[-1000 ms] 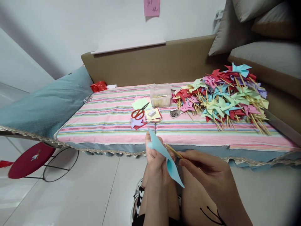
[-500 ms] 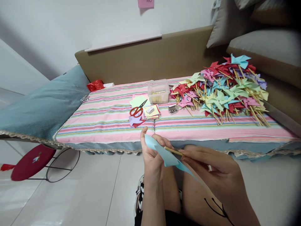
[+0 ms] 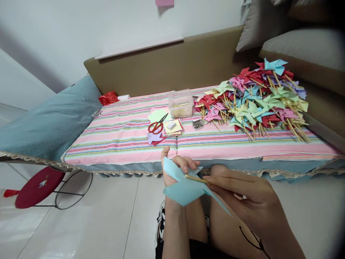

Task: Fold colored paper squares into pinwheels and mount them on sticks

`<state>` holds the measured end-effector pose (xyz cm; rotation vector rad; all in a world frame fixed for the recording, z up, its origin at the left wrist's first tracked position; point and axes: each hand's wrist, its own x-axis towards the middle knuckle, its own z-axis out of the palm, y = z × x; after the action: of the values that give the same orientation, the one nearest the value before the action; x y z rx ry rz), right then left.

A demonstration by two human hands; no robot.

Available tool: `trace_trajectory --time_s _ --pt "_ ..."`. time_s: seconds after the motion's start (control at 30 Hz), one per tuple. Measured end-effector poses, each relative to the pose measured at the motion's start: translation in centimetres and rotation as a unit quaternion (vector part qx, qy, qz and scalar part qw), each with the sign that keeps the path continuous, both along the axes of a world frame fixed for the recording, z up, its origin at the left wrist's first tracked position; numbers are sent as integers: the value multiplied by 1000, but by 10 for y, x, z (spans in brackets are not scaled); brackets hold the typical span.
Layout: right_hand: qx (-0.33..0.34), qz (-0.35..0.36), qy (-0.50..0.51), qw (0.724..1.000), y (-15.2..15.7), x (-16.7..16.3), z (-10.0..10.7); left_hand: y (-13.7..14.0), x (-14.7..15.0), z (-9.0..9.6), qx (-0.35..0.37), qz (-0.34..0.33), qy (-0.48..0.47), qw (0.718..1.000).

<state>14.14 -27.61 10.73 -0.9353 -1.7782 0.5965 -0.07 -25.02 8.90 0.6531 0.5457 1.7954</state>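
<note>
A light blue paper pinwheel point(image 3: 185, 190) is in front of me, above my lap. My right hand point(image 3: 250, 198) pinches its thin wooden stick point(image 3: 196, 178) between thumb and fingers, the stick's tip lying near the middle of the paper. Behind the blades is my left hand point(image 3: 172, 176), thumb stretched up and apart, other fingers loosely bent at the paper's far edge. The blades hide most of that palm, and I see no firm grip there.
On the striped cloth point(image 3: 129, 126) lie red-handled scissors point(image 3: 156, 126), stacked paper squares point(image 3: 174, 128), a clear box of sticks point(image 3: 180, 104) and a small case of pins point(image 3: 198, 124). Many finished pinwheels point(image 3: 253, 104) are heaped at right. A red stool point(image 3: 40, 187) stands at lower left.
The pinwheel has turned from nearly edge-on so that its blades show broader toward me. My left fingers have shifted slightly behind it; my right hand still pinches the stick.
</note>
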Motion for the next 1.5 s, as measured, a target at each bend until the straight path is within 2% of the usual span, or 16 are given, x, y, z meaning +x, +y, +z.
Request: trace_trajectory --time_s 0.2,0.43,0.9,1.0,1.13,1.2,1.37,1.5 --pt "5 -2 13 1000 1 0 -1 -2 1 0 -5 20 18 1000" --pt "-14 19 24 999 2 1 1 -4 -3 3 23 1 22 999" --pt "2 25 12 1000 2 4 0 -2 -7 -2 -4 7 21 1000" --pt "1 11 11 1000 3 2 -1 1 -5 0 -29 40 7 999" --pt "-13 -47 17 999 4 -1 -4 3 -4 0 -61 61 28 996" --pt "-17 -82 21 996 5 -2 -7 3 -7 -1 -94 46 45 994" --pt "-2 -126 9 992 15 0 -17 -1 -20 0 -149 -61 60 985" --pt "6 -108 -4 994 22 1 -26 -5 -28 4 -166 -64 172 969"
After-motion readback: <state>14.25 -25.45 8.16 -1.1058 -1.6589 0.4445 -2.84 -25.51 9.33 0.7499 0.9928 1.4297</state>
